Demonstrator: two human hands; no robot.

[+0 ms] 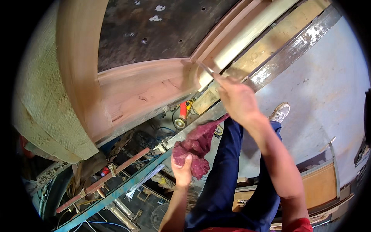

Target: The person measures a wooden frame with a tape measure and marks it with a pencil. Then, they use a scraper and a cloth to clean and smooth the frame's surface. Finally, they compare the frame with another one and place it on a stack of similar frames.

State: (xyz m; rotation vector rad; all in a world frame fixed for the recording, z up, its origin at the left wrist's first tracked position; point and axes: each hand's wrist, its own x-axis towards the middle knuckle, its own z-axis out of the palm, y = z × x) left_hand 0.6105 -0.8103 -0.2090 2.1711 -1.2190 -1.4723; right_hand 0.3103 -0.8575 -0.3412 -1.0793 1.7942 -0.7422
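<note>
My right hand [236, 96] grips a thin metal blade-like tool [206, 69], its tip against the end of a reddish-brown curved wooden piece [143, 89] where it meets a pale wooden strip [247, 36]. My left hand [181, 170] hangs lower, closed on a crumpled dark red cloth [197, 149]. A wide curved wooden arch [77, 58] rises at the left of the piece. My legs in dark blue trousers [228, 174] stand beside the workbench edge.
A worn metal rail [286, 52] and a teal steel bar [116, 193] border the bench. Below lie a red power tool [182, 114], cables, wooden sticks and scrap. Grey concrete floor [324, 96] spreads right, with a wooden panel [317, 189].
</note>
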